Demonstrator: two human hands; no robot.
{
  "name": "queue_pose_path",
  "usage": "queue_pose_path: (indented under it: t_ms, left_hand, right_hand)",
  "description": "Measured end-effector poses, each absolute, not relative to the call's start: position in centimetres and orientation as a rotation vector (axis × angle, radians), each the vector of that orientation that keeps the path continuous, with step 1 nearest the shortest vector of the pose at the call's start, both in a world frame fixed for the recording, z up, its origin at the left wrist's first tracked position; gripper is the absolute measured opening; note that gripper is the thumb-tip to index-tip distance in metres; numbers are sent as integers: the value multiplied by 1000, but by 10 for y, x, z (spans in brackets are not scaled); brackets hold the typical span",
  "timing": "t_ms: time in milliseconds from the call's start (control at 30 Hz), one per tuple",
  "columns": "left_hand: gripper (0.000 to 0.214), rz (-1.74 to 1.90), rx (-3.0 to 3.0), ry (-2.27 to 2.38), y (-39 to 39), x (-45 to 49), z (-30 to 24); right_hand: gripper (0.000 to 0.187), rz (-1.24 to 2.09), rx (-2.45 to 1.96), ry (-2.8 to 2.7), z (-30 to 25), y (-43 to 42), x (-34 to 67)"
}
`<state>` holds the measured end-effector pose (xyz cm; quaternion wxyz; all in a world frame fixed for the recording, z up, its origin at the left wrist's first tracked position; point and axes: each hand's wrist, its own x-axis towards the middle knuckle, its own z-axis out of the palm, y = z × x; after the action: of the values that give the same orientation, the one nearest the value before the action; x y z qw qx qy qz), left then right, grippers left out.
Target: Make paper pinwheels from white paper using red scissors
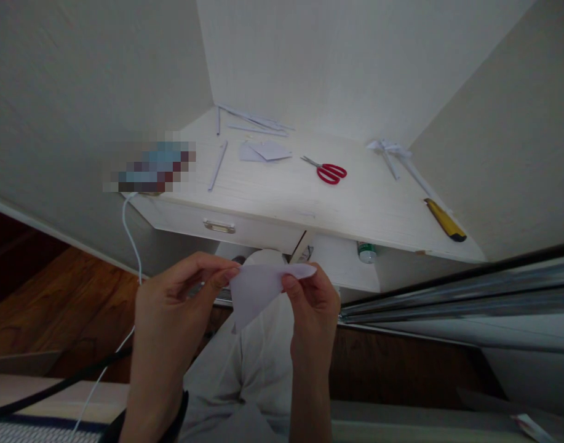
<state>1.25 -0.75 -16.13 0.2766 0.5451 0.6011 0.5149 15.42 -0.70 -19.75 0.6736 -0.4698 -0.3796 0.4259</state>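
Soft even light, desk bright and pale, floor dim and brown, weak shadow under the desk, strong wide-angle bending at the edges, one pixelated patch, paper slightly soft.

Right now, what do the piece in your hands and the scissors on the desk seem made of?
The folded piece, pinched by left hand and right hand: thin matte white paper, going by its crisp fold. The scissors: glossy red handles, likely plastic; grey blades, probably metal.
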Motion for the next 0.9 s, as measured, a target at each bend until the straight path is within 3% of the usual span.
queue_pose_path:
  t_ms: [300, 500, 900]
  left_hand:
    - [8, 1370, 1471, 1547, -6, 11, -167]
    - [8, 1344, 1519, 1579, -8, 8, -165]
    - [12, 1320, 1471, 1594, -9, 4, -170]
  right_hand:
    - [17, 885, -979, -757, -193, -10, 157]
    - [5, 807, -1077, -858, -189, -13, 159]
    - [16, 696, -1023, -932, -191, -18, 161]
